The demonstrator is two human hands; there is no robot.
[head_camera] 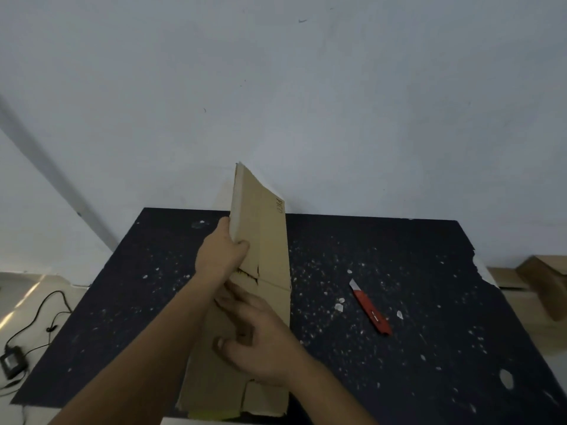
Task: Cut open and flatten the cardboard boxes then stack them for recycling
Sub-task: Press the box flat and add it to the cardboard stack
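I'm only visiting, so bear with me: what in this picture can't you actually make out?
- Head view: the cardboard box's near end is hidden behind both hands, left hand and right hand.
- Printed lettering on the box: too small and blurred.
- More cardboard at right: cut off by the frame edge.
- Cutter's blade tip: too small to judge.

I've only got one head cam, looking forward and down, close over both hands, wall straight beyond them.
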